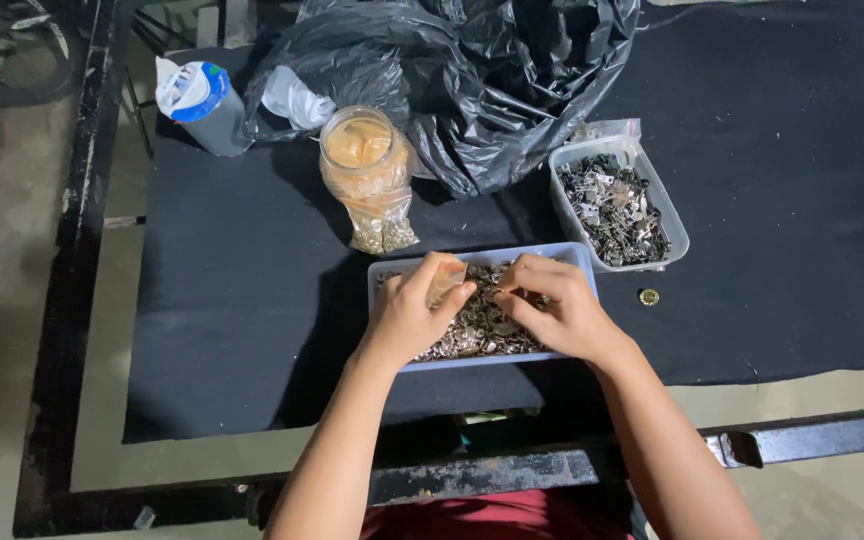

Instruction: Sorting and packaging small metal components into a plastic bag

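A small clear bag (447,280) is pinched in the left hand (414,312) over the blue tray (382,272) at the mat's near edge; metal pieces (477,330) are gripped by the right hand (552,305). Pieces could be spilled past the bag's narrow mouth.

Pieces in the blue tray (382,272) are too small to be identified, and partly covered by the left hand (414,310) and right hand (552,305). What is pinched in the fingertips can't be made out. Black bag (472,70) is cut off at the top edge. Round item (649,297) is too small to tell.
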